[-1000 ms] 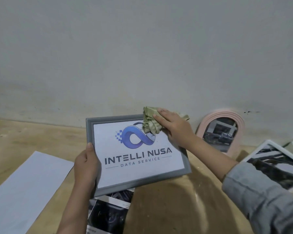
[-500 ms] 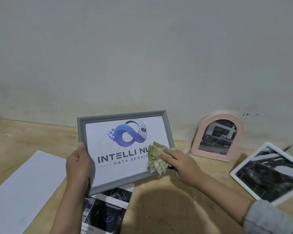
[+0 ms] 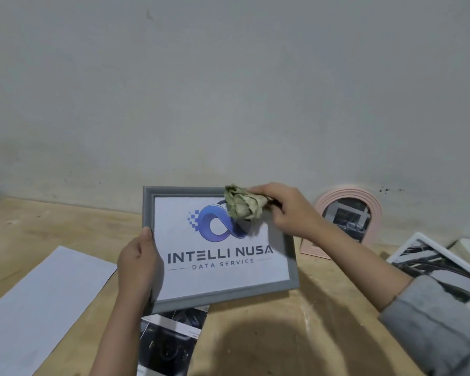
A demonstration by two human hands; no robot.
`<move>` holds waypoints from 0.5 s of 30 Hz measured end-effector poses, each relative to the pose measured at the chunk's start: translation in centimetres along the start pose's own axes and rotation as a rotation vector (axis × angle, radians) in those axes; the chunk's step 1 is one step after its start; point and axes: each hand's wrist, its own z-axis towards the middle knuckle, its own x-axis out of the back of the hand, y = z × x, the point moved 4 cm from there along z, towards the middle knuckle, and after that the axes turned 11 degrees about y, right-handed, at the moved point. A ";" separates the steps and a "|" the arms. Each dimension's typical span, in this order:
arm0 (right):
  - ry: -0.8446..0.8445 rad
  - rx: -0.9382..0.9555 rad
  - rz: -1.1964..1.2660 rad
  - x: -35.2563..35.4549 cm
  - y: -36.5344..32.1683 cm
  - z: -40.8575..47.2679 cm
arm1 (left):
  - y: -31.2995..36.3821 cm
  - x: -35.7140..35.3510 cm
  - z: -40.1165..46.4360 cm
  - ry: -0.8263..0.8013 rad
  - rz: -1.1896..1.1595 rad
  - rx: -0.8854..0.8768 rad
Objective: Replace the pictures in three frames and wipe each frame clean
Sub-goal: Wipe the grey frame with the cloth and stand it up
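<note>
I see two arms reaching in from my side of the desk (image 3: 269,335). The left hand (image 3: 137,263) and its forearm are bare, no sleeve showing. The right hand (image 3: 291,210) is bare too, its forearm uncovered up to a grey sleeve (image 3: 434,329) of soft, creased fabric, bunched toward the elbow.

Workshop-like room, plywood bench (image 3: 269,335), bare wall (image 3: 228,90)
</note>
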 end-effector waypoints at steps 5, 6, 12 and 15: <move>-0.034 0.345 -0.376 -2.9 0.9 -0.9 | 0.6 0.0 -1.1 0.001 -0.086 0.046; -0.054 0.362 -0.387 -3.2 1.1 -1.7 | 0.3 0.3 -1.0 0.019 -0.099 0.069; -0.078 0.370 -0.339 -4.6 1.0 -6.2 | -0.2 1.6 -0.9 0.082 -0.163 0.184; -0.096 0.362 -0.284 -5.0 1.2 -8.4 | 0.1 1.8 -1.1 0.115 -0.155 0.204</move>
